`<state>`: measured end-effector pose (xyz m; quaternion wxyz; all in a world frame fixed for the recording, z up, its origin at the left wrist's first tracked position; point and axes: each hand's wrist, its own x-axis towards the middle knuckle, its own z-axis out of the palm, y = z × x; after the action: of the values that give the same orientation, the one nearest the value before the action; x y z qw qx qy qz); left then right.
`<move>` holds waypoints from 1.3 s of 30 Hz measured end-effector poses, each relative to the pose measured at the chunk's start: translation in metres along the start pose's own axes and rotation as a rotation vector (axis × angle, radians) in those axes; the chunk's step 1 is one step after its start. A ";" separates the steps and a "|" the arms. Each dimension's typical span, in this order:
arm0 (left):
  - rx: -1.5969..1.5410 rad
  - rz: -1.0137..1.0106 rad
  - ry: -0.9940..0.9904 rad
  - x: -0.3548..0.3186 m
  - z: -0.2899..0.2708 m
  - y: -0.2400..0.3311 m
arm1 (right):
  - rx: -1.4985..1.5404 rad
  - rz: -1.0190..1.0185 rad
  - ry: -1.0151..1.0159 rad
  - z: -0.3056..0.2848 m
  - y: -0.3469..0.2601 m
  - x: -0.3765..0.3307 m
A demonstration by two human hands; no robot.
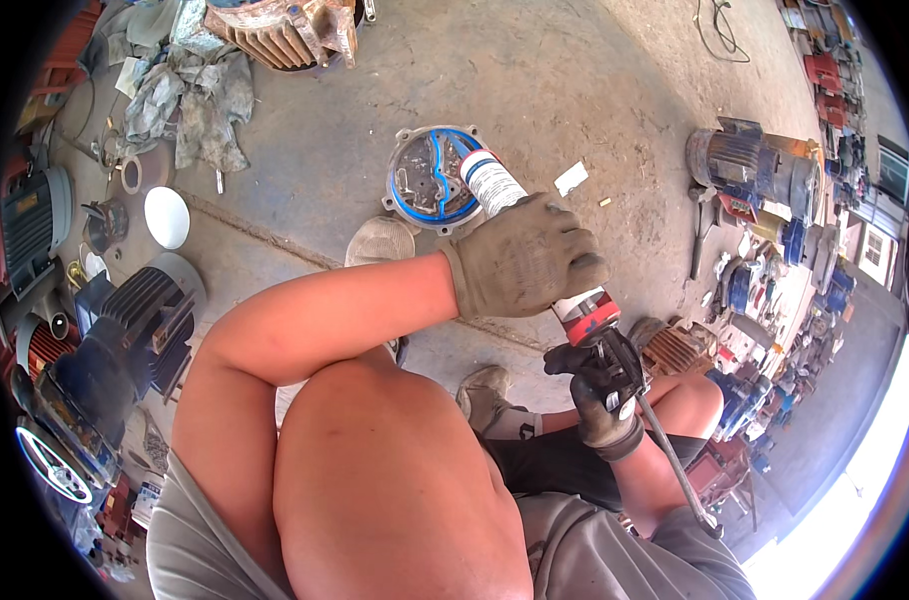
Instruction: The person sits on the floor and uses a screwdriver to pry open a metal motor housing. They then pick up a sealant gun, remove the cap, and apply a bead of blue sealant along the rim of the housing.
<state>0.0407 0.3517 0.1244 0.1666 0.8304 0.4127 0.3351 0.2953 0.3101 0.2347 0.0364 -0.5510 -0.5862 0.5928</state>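
Observation:
My left hand, in a tan work glove, is wrapped round the white sealant cartridge of a caulking gun. My right hand, in a dark glove, grips the caulking gun at its handle behind the red end; its long plunger rod sticks out back toward my right arm. Ahead of the cartridge, a round metal cover lies on the floor. Blue sealant runs along its rim and in a wavy line across its middle. The cartridge's nozzle tip is at the cover's right side, partly hard to make out.
A rusty finned motor housing stands at the far left beside grey rags. Motors line the left side, with a white round lid near them. More motors and tools lie along the right. A white paper scrap is near the cartridge.

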 end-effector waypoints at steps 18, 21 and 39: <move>-0.007 -0.010 -0.039 -0.002 0.003 0.006 | 0.053 0.003 0.009 0.000 0.001 -0.006; -0.002 -0.009 -0.061 -0.002 0.004 0.007 | 0.001 0.000 -0.006 -0.002 -0.003 -0.006; -0.070 -0.040 -0.020 -0.006 0.011 0.018 | 0.207 -0.032 -0.067 -0.003 0.008 -0.020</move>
<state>0.0560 0.3357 0.1236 0.2062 0.8190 0.4157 0.3376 0.3102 0.2961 0.2418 0.0831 -0.5147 -0.5314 0.6677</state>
